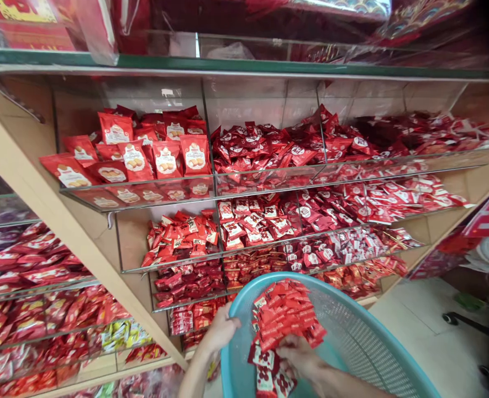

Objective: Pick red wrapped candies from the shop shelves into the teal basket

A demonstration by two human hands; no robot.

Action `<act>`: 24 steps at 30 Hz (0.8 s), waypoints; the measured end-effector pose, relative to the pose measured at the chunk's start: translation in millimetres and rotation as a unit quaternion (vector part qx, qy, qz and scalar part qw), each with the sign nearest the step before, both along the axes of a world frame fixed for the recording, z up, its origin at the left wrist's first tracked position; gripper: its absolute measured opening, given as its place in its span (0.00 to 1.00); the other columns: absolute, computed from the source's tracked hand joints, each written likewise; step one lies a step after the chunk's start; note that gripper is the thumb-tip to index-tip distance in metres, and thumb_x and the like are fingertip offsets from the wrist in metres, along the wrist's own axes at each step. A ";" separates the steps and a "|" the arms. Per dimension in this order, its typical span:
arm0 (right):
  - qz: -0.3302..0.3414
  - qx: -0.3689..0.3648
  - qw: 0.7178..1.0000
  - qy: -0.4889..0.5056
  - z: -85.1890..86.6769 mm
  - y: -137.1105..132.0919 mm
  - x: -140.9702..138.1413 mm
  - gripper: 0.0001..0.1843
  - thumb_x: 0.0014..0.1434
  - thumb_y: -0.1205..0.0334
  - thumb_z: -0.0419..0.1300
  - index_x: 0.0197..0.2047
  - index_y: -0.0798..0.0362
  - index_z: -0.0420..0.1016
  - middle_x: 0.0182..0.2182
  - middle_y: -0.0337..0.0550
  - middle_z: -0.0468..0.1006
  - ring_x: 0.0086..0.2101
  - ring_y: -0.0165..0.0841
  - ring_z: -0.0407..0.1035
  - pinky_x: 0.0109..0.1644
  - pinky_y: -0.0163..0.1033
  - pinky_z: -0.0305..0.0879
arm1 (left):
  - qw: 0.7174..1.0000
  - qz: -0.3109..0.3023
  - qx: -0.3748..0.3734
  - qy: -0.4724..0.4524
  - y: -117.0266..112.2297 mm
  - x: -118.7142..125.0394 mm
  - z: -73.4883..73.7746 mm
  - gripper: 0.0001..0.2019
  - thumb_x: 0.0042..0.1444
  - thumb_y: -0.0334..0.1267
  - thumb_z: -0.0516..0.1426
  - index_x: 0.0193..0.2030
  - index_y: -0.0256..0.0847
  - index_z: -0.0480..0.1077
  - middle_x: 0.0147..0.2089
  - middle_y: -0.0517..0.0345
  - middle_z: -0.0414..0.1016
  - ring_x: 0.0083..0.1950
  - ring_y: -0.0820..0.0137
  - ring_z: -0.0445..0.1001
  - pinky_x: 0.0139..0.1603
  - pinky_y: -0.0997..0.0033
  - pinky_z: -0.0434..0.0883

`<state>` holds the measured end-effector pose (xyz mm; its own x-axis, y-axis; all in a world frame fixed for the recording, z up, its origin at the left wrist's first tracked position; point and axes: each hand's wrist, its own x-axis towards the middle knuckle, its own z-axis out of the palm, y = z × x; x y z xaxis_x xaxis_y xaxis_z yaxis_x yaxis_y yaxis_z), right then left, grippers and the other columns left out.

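Note:
A turquoise plastic basket (368,326) with perforated sides is below the shelves, tilted in view. My left hand (221,330) is closed over its left rim, thumb on the edge. Inside lies a heap of small red wrapped candies (283,309). My right hand (300,356) is down in the basket at the near side of that heap. Its curled fingers are on several red-and-white candy packets (267,378) with dark red round prints; my hand hides part of them.
Ahead, glass-fronted shelves hold red snack packets (194,155) at upper left and dark red packets (248,146) beside them. Similar packets (252,221) fill the tier below. A wooden divider (62,204) slants at left. Tiled floor (422,315) and a chair leg (472,323) are right.

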<state>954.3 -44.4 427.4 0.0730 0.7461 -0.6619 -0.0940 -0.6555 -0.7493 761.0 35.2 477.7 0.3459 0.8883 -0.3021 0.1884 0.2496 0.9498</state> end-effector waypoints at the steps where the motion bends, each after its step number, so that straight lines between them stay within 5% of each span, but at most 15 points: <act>1: -0.010 -0.007 1.000 0.006 -0.8 0.0 -2.4 0.08 0.44 0.65 0.57 0.26 0.51 0.59 0.14 0.31 0.64 0.16 0.24 0.61 0.21 0.29 0.53 | 1.000 0.001 -0.001 0.002 -0.1 0.2 0.4 0.14 0.34 0.27 0.50 0.32 0.35 0.68 0.22 0.64 0.67 0.22 0.75 0.65 0.24 0.76 0.62; 10: 0.060 -0.021 0.994 0.086 2.5 -18.5 -7.7 0.09 0.40 0.66 0.58 0.27 0.50 0.59 0.13 0.34 0.68 0.16 0.29 0.63 0.20 0.31 0.53 | 1.000 0.004 -0.009 -0.004 -0.1 -0.1 -1.3 0.14 0.34 0.27 0.49 0.32 0.36 0.67 0.23 0.63 0.69 0.23 0.74 0.66 0.25 0.75 0.63; 17: 0.012 -0.042 0.990 0.136 16.5 -29.1 -7.0 0.11 0.41 0.64 0.62 0.27 0.51 0.61 0.21 0.37 0.74 0.26 0.29 0.72 0.34 0.33 0.65 | 1.000 0.008 -0.009 -0.009 -0.4 0.9 -0.7 0.14 0.34 0.28 0.50 0.32 0.35 0.68 0.23 0.63 0.69 0.23 0.73 0.66 0.24 0.76 0.62; 24: 0.210 -0.029 0.975 0.062 47.3 -34.3 -14.0 0.09 0.38 0.66 0.63 0.26 0.55 0.66 0.20 0.38 0.73 0.19 0.23 0.66 0.21 0.26 0.56 | 1.000 0.007 0.000 -0.005 -2.0 1.2 1.5 0.14 0.34 0.27 0.50 0.32 0.35 0.68 0.22 0.64 0.68 0.22 0.75 0.65 0.24 0.76 0.63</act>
<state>940.3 -78.7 474.7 -0.3136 0.6536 -0.6888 0.1046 -0.6972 -0.7092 762.2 33.1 479.2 0.3370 0.8932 -0.2978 0.1753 0.2513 0.9519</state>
